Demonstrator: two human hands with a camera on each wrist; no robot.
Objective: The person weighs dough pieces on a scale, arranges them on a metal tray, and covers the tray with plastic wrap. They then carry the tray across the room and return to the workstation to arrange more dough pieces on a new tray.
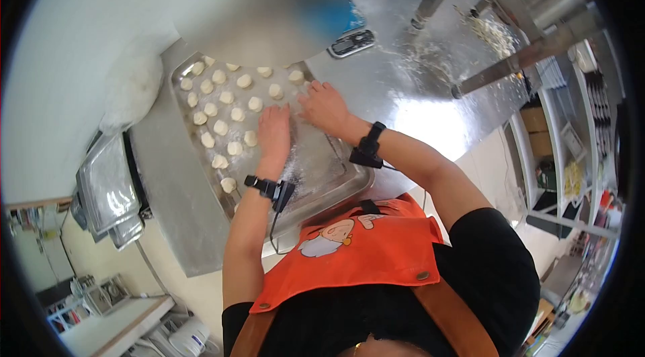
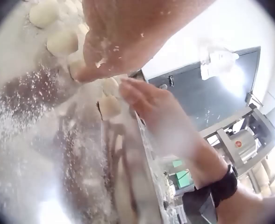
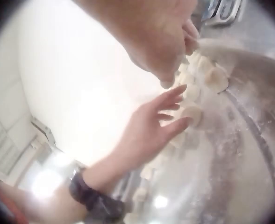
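Small pale dough pieces (image 1: 255,103) sit in loose rows on a floured metal tray (image 1: 306,179). Over the tray's middle is the left hand (image 1: 274,132), its fingers slightly bent and apart; in the right wrist view the left hand's thumb (image 3: 182,125) is at a dough piece (image 3: 192,115). Close beside it, the right hand (image 1: 324,108) reaches over the tray's right side, fingers relaxed. The left wrist view shows the right hand's fingertips (image 2: 129,88) near dough pieces (image 2: 110,106); whether they touch one is unclear.
A blurred patch and blue material (image 1: 342,14) cover the tray's far end. A black device (image 1: 351,43) lies beyond the tray's right corner. Metal legs (image 1: 497,69) stand on the steel table (image 1: 396,64) at right. A pale bag (image 1: 133,85) is at left.
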